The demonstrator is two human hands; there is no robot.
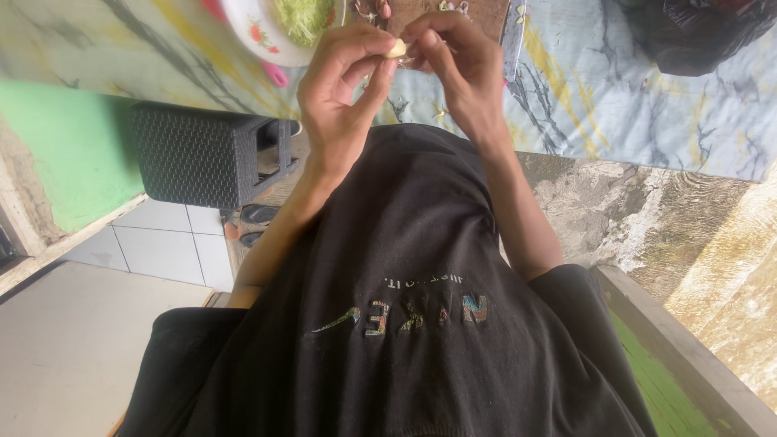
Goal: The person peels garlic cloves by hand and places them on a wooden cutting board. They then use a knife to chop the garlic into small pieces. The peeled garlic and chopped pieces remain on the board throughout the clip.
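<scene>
Garlic, by the look of it: a small pale clove [396, 49] sits pinched between the fingertips of both hands, held up in front of the person's chest, above the edge of the marble-patterned tabletop [647, 97]. The left hand [344, 93] closes its thumb and forefinger on the clove from one side, the other fingers curled loosely beneath. The right hand [457, 69] grips it from the other side, fingers bent in tight over the top, so the two sets of fingertips nearly touch around it. I cannot tell whether skin is coming off it; the clove is too small to read.

Just beyond the hands lies a wooden cutting board [453, 12], with a few small pale scraps on it near the upper edge of the view. Beside the board, on the person's left, stands a white flowered bowl [255, 32] of shredded green stuff. A dark bag [700, 32] rests on the far corner of the table, well apart from the hands. The person wears a black shirt [405, 324]. A dark woven stool [206, 154] stands on the tiled floor, with sandals [251, 222] near it.
</scene>
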